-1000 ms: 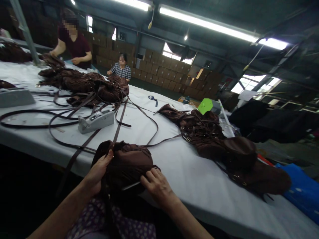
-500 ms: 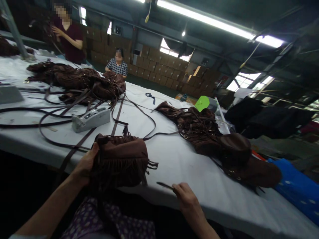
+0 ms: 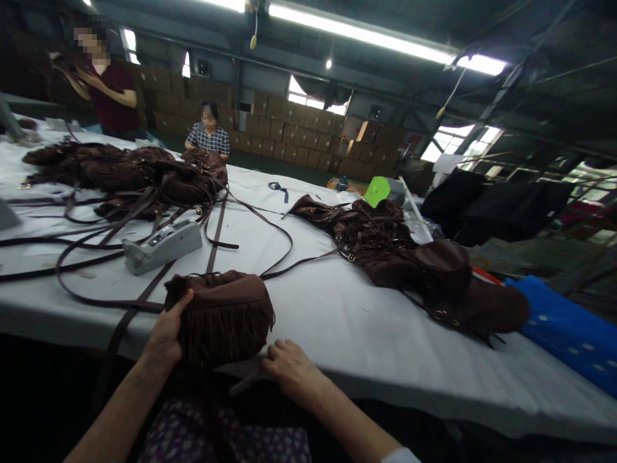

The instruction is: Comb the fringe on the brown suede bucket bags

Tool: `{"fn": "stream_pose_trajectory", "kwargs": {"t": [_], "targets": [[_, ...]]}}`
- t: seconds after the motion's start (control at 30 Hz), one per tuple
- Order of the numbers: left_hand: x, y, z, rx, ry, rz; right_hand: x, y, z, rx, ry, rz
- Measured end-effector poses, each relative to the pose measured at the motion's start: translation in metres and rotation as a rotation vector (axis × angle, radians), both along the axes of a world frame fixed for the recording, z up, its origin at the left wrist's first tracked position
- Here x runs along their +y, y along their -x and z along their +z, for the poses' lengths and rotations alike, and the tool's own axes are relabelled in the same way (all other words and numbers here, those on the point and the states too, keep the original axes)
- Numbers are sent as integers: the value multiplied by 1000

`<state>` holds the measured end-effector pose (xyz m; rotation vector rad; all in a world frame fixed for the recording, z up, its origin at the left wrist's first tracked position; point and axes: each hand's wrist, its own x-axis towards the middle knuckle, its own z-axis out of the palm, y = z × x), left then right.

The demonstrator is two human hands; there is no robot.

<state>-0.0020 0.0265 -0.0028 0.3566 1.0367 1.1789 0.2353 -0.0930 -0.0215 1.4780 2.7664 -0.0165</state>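
- Watching through the head camera, I saw the left hand gripping one end of a brown fringed bag, thumb on top; the other fingers were mostly hidden.
- That bag sat at the near edge of the white-covered table; I could not tell whether its shadowed underside touched the cloth.
- Curled together, the fingers of the right hand pinched a slim tool just beside the bag's lower right; blur hid what kind it was.
- Beyond the bag, a grey tape dispenser stood among loose straps, whose ends I often lost under a heap of brown bags.
- To the right, overlapping bags were hard to separate.
- At the left edge, a grey object was cut off.
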Motion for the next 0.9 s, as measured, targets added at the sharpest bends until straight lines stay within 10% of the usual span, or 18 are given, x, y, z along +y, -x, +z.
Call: {"fn": "stream_pose_trajectory", "kwargs": {"t": [0.17,0.3,0.5,0.63,0.9], "targets": [[16,15,0,19,-20,18,-58,-44,-33,50,-2,-161],[12,11,-3,13,-51,-34,-72,-66,-21,337,-76,-422],[-1,3,-11,-6,-127,-168,-20,-46,33,700,-243,-393],[-3,3,-12,-14,-69,-163,27,-10,44,563,-244,-272],[10,3,-8,-121,54,-85,-14,10,-24,122,51,-93]]}}
